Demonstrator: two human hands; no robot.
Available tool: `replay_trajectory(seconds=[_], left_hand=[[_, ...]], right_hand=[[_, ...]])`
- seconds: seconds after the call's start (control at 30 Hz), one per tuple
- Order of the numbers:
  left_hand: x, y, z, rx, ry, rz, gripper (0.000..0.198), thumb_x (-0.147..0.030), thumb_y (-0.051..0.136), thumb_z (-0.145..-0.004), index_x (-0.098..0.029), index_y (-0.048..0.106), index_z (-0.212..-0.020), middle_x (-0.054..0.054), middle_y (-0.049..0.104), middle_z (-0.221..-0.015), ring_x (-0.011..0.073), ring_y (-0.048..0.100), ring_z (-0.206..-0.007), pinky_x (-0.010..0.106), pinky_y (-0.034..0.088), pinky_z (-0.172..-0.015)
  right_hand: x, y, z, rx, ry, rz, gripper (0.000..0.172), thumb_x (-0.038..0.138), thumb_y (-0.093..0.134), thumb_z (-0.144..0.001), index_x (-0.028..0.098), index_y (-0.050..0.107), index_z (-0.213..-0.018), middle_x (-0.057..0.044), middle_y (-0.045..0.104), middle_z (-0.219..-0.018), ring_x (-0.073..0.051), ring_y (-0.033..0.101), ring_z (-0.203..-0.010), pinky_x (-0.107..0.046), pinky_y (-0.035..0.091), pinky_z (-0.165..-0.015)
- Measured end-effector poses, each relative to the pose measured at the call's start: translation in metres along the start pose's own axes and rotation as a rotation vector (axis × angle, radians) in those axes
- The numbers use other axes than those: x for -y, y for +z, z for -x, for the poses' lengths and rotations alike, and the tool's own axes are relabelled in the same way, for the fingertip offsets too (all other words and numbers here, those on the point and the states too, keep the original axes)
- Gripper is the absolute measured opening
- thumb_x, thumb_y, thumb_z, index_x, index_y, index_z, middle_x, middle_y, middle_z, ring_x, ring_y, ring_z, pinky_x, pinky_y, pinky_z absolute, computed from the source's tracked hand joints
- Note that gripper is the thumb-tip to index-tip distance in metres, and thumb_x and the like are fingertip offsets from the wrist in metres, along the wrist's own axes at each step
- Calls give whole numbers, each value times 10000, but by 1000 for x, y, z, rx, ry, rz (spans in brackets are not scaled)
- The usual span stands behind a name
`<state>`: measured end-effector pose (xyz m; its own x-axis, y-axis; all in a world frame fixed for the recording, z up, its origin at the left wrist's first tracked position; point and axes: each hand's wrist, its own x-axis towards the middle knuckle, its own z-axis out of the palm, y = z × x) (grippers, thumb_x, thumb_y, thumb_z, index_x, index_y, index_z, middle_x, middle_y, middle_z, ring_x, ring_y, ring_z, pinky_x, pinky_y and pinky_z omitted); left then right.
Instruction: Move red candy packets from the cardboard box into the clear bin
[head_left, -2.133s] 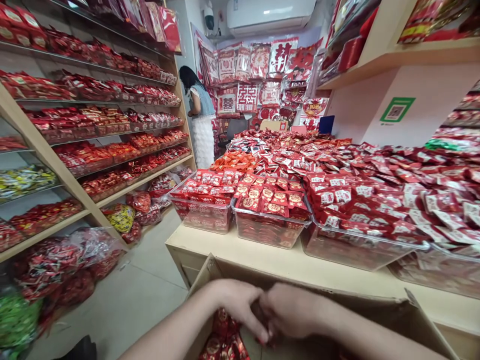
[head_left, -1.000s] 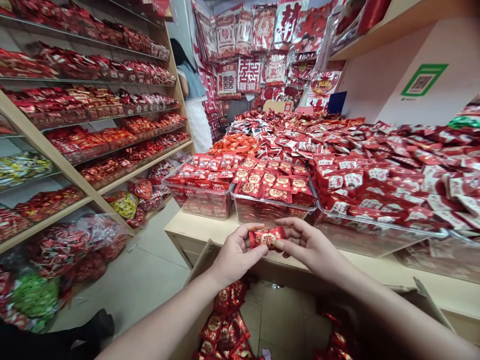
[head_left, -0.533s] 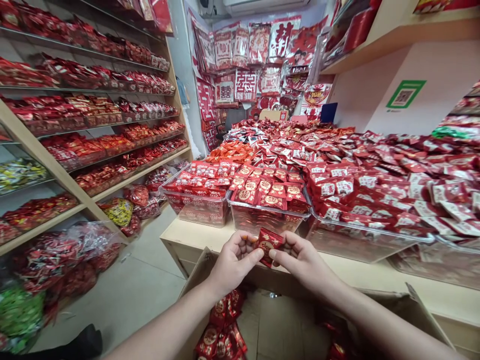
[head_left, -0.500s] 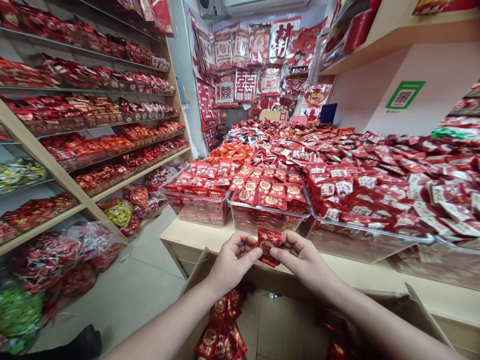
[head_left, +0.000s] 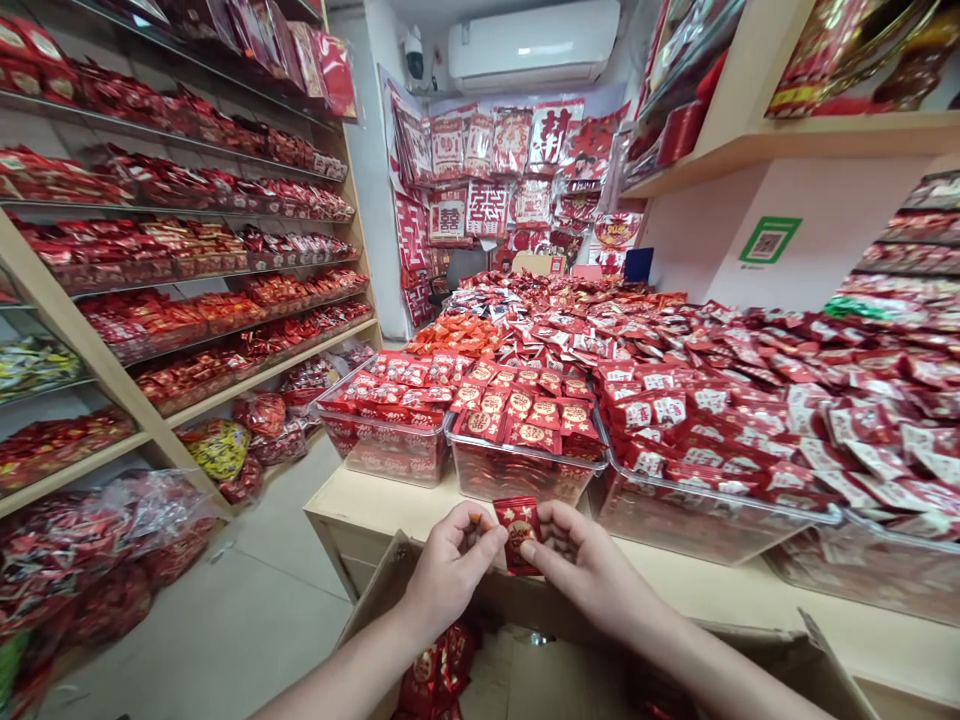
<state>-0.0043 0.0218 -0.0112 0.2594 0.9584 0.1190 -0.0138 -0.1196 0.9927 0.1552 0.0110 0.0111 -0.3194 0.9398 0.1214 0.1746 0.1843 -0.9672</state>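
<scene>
A small red packet (head_left: 520, 528) with gold print is held upright above the open cardboard box (head_left: 382, 580). My right hand (head_left: 585, 555) pinches its right side, thumb across the front. At its left edge is my left hand (head_left: 454, 560), thumb and fingers pinched together at the packet's edge. More red packets (head_left: 435, 675) lie inside the box below my left forearm. Just beyond my hands stands a clear bin (head_left: 525, 473) filled with packets of the same red and gold look.
Other clear bins (head_left: 712, 525) of red packets line the wooden counter (head_left: 405, 510), with heaps of packets behind. Shelves (head_left: 217, 370) of packets stand at the left, with filled plastic bags on the floor. Wooden shelving (head_left: 825, 130) overhangs at the right.
The view has tilted upward and turned slightly right, so the air conditioner shows more. Both hands still have the red packet between them, now lower in the picture.
</scene>
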Motion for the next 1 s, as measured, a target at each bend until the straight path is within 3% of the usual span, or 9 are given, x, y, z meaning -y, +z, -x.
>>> replay_trajectory(seconds=[0.17,0.37,0.43,0.57,0.63,0.7,0.87,0.93,1.0], left_hand=[[2,2,0,-21,5,92,259,-324,534,-741,-197,408,-928,-54,453,-650,58,436,-528,183,360,-508],[4,-2,-2,-6,-72,21,254,-406,418,-794,-161,474,-833,-46,439,-574,58,410,-472,183,324,-459],[6,-3,-2,-11,-88,45,262,-413,401,-800,-173,467,-883,-45,447,-605,56,421,-469,180,318,-445],[9,-2,-4,4,-84,53,247,-397,437,-785,-177,452,-897,-46,448,-619,56,440,-466,178,326,-441],[9,-2,-4,20,-76,46,240,-384,468,-769,-177,452,-889,-49,442,-609,57,439,-463,179,330,-444],[8,-2,-3,35,-72,41,237,-371,495,-755,-174,456,-880,-53,429,-595,55,433,-455,179,329,-443],[1,-5,1,134,-1,84,286,-353,524,-742,-163,461,-946,-13,494,-682,69,466,-528,194,361,-506],[-1,-5,2,145,33,69,270,-346,534,-737,-156,490,-924,8,532,-721,94,491,-615,209,382,-581],[-2,-5,3,114,53,8,217,-338,541,-733,-143,536,-828,12,537,-711,108,484,-658,215,379,-620]], right_hand=[[-3,1,3,51,-53,170,119,258,458,-774,170,518,-827,-3,539,-714,-119,469,-639,-234,394,-590],[11,-3,3,31,-196,379,121,219,437,-773,174,539,-819,-19,581,-706,-123,496,-613,-232,398,-568],[25,-21,2,-112,-289,430,106,234,472,-759,181,542,-819,-29,582,-716,-130,507,-624,-238,407,-577],[52,-72,-1,-721,-336,265,170,309,540,-729,208,520,-864,-32,562,-736,-134,521,-597,-251,424,-537],[55,-85,-1,-887,-303,164,187,339,529,-736,219,500,-876,-24,542,-726,-123,506,-541,-245,417,-482],[50,-78,1,-767,-276,178,188,342,519,-743,216,491,-878,-29,544,-729,-129,512,-543,-248,426,-476],[22,-17,9,-57,-259,376,220,229,454,-782,230,480,-1001,-58,589,-916,-166,555,-785,-270,451,-684],[12,-2,10,89,-235,371,288,185,433,-783,237,441,-1066,-51,590,-940,-162,550,-822,-271,439,-719],[4,3,9,152,-166,330,327,177,421,-784,227,389,-1105,-40,599,-859,-153,555,-754,-264,443,-668]])
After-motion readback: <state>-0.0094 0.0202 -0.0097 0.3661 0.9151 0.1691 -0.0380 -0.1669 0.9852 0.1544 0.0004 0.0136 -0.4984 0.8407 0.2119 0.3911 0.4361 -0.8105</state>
